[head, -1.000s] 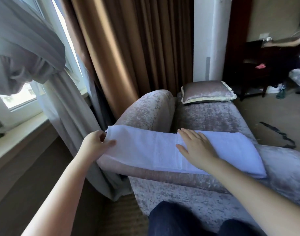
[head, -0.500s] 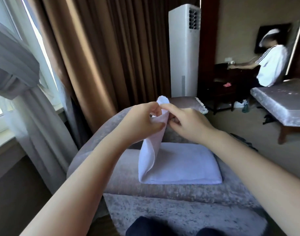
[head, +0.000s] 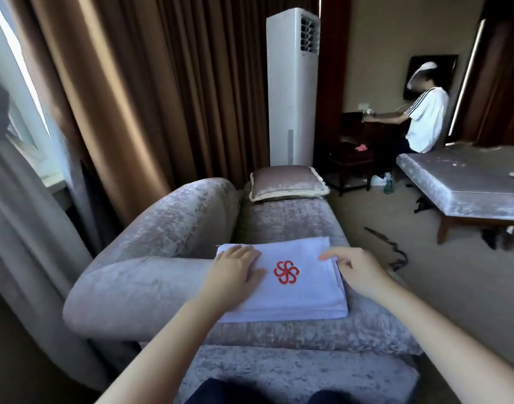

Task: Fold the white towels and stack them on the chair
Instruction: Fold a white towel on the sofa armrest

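A folded white towel (head: pixel 296 293) with a red pinwheel emblem lies flat on the near end of the grey velvet chair (head: pixel 174 225). My left hand (head: pixel 235 269) rests palm down on the towel's left half, fingers straight. My right hand (head: pixel 358 269) is at the towel's right edge, with its index finger stretched onto the top layer near the far right corner and the other fingers loosely bent.
A grey cushion (head: pixel 288 182) lies at the chair's far end. Brown curtains (head: pixel 127 97) and a window are to the left, a white tower air conditioner (head: pixel 292 86) behind. A grey bench (head: pixel 465 182) stands at right, a cable (head: pixel 387 246) on the carpet, and a person in a white shirt (head: pixel 425 118) sits at the back.
Both hands brought the lifted left end of the towel over and laid it down. The towel is now a compact rectangle with the red emblem on top, and both hands rest on it.
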### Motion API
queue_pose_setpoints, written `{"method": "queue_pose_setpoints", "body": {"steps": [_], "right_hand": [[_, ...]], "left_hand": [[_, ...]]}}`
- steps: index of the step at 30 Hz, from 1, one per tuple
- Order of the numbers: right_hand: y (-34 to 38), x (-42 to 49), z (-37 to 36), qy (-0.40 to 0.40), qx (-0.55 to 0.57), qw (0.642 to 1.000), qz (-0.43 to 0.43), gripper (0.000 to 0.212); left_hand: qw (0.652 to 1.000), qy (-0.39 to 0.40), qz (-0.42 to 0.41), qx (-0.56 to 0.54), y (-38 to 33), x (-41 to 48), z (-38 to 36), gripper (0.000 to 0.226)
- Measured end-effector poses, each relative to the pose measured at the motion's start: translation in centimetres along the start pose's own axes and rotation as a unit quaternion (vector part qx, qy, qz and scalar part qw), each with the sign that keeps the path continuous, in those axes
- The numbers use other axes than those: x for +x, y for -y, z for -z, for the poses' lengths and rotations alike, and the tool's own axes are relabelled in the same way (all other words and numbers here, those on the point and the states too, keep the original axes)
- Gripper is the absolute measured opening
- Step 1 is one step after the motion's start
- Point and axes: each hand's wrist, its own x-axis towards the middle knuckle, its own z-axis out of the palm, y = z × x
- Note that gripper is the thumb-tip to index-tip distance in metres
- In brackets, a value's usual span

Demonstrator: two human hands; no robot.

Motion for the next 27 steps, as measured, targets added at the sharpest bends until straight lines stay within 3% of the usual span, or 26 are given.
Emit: {"method": "queue_pose_setpoints", "body": {"steps": [3,5,6,8,13,16,19,23,27], "right_hand": [[-0.5,0.9,-0.5,-0.027,0.139,0.987,-0.08,0.039],[0.2,1.8,-0.5,-0.048,0.193,0.974,-0.111,0.012],[0.5,2.4,-0.6,-0.054,0.194,0.972,-0.118,0.011],[0.9,3.7,-1.1,-0.072,0.174,0.975,-0.121,0.028],[0.5,5.8,-2.1,-0.077,0.112,0.987,-0.085,0.012],[-0.8,5.7,-3.3,-0.058,0.111,0.988,-0.086,0.006],[-1.0,5.3,-2.1,-0.005,0.162,0.981,-0.108,0.011],[-1.0,4.4,0.3,0.073,0.35,0.92,-0.16,0.021],[-1.3,4.0,0.2,0.086,0.324,0.933,-0.131,0.022]], "left_hand": [[0.997,0.014,0.007,0.08,-0.2,-0.3,-2.0,0.076],[0.995,0.0,0.013,0.102,-0.4,-0.4,-2.6,0.073],[0.994,0.004,0.015,0.108,-0.5,-0.3,-2.9,0.072],[0.993,-0.005,0.012,0.118,-0.5,-0.4,-3.2,0.073],[0.994,-0.029,-0.007,0.105,-0.1,-0.6,-3.7,0.075],[0.99,-0.066,-0.051,0.109,0.4,-0.7,-4.0,0.072],[0.976,-0.124,-0.144,0.107,-0.4,-1.0,-4.2,0.055],[0.948,-0.167,-0.267,0.045,-5.2,-1.1,-4.2,0.032],[0.93,-0.183,-0.294,0.119,-8.1,-0.2,-5.2,0.011]]}}
